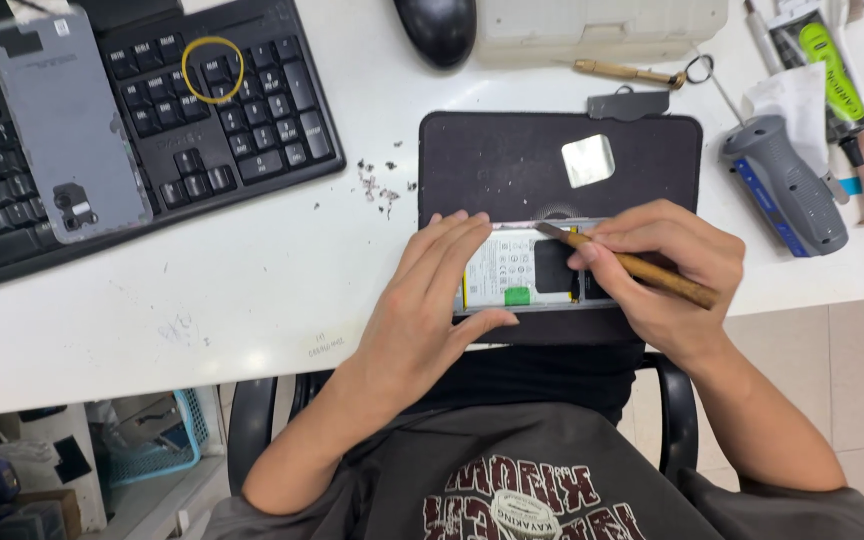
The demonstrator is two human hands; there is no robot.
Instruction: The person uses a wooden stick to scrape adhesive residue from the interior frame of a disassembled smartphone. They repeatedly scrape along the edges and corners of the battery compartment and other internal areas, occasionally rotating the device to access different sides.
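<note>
The left hand [430,295] is pressing flat, hiding one end of the opened phone [532,270]; the right hand [657,265] is gripping a wooden-handled tool [642,268], covering the other.

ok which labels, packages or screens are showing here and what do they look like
Battery label: white rectangle with a green tab, inside the opened phone under the left hand.
Tube: top right, black with a bright green label.
Phone back cover: grey slab lying on the black keyboard.
No lit screens.
</note>
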